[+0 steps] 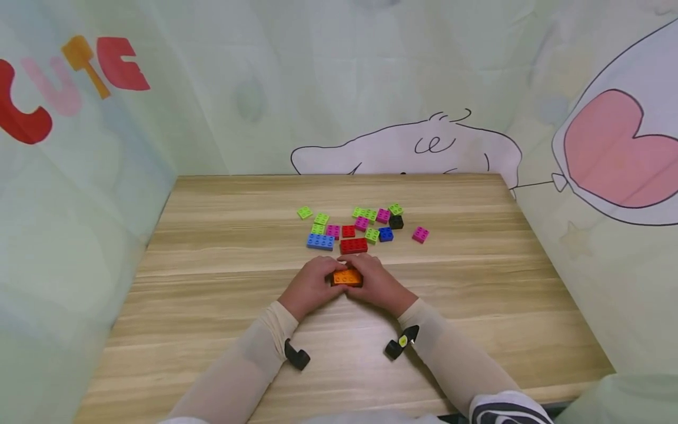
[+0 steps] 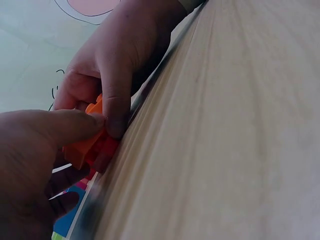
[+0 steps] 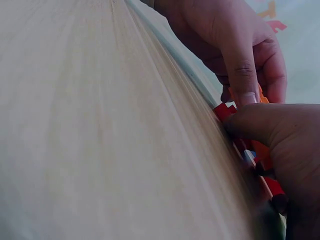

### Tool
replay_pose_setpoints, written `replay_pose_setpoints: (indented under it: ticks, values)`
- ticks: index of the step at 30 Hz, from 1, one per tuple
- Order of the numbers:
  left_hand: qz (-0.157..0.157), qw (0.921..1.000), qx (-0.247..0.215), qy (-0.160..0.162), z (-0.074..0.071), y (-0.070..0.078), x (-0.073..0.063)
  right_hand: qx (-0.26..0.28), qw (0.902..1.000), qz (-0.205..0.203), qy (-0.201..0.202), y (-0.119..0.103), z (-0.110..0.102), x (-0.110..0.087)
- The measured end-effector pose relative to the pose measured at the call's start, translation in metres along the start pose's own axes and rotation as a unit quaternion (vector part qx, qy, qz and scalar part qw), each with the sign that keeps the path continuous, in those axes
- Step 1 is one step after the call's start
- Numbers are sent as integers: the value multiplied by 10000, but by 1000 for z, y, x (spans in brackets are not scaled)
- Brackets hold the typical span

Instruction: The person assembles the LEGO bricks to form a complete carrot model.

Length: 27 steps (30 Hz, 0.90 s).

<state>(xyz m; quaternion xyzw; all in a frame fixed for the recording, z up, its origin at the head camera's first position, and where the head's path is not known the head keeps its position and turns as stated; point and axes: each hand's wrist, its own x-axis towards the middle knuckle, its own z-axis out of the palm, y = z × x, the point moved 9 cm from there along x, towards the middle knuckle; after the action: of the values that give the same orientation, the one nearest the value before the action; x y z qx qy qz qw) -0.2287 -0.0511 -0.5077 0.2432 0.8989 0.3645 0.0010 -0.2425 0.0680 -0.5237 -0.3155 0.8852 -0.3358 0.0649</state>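
Observation:
Near the middle of the table, my left hand [image 1: 311, 285] and my right hand [image 1: 382, 282] meet around an orange building brick [image 1: 346, 277] with studs on top. Under it lies a red brick [image 2: 105, 152], low at the tabletop. The left wrist view has my left thumb on the orange brick's side, fingers curled behind. My right thumb reaches down to the red brick, also visible in the right wrist view [image 3: 224, 111]. Whether the two bricks are fully pressed together cannot be seen. Just beyond the hands sits another red brick [image 1: 354, 246].
Loose bricks lie past the hands: a light blue one [image 1: 320, 241], a small red one [image 1: 348, 231], a dark blue one [image 1: 385, 234], a black one [image 1: 395, 222], several green and pink ones. A pink brick [image 1: 421, 235] lies apart at right. Fabric walls border the wooden table [image 1: 212, 247].

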Motion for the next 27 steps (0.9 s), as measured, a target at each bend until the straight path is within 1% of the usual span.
replay_pose_setpoints:
  ticks: [2, 8, 12, 17, 20, 27]
  values:
    - [34, 10000, -5, 28, 0, 1, 0, 11, 10000, 23, 7, 1, 0, 0]
    - [-158, 9998, 97, -80, -1, -1, 3, -3, 10000, 89, 38, 0, -2, 2]
    - [-207, 9996, 132, -151, 0, 2, 3, 24, 9999, 129, 26, -1, -2, 0]
    - [-256, 9989, 299, -236, 2, 3, 6, 71, 9998, 157, 24, -1, -3, 1]
    - [-300, 9988, 293, -238, 2, 5, 8, 93, 9998, 150, 37, -1, -4, 1]
    - [-149, 9995, 180, -198, 2, 11, 9, 144, 9997, 192, 90, 2, -4, 1]
